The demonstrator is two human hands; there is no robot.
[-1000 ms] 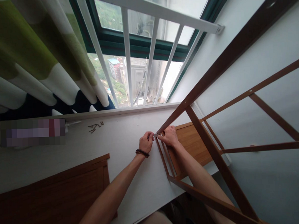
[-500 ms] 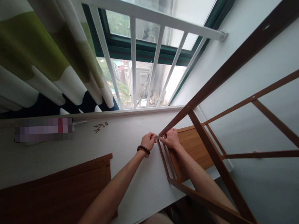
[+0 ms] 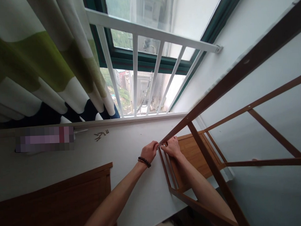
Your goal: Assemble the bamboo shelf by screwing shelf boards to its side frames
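Observation:
A brown wooden frame (image 3: 209,97) of long posts and crossbars slants from the upper right down to a corner between my hands. My left hand (image 3: 150,152), with dark beads at its wrist, is closed, its fingertips pinching at that corner; any small part within the pinch is hidden. From the other side, my right hand (image 3: 172,147) grips the same corner with bent fingers and the thumb pointing at the left fingertips. A small pale glint shows between the hands. Behind my right forearm lies a wooden panel (image 3: 192,151) with slats along its left side.
Several short wooden dowels (image 3: 101,134) lie on the white surface (image 3: 133,179). A blurred pinkish package (image 3: 44,139) sits at the left, and a dark wooden panel (image 3: 57,203) lies nearer to me. White railing bars (image 3: 135,74) and a patterned curtain (image 3: 52,63) stand at the window.
The whole view has tilted slightly upward, so things sit lower in the picture. Both hands stay at the frame's corner, with only a slight shift of the left fingers.

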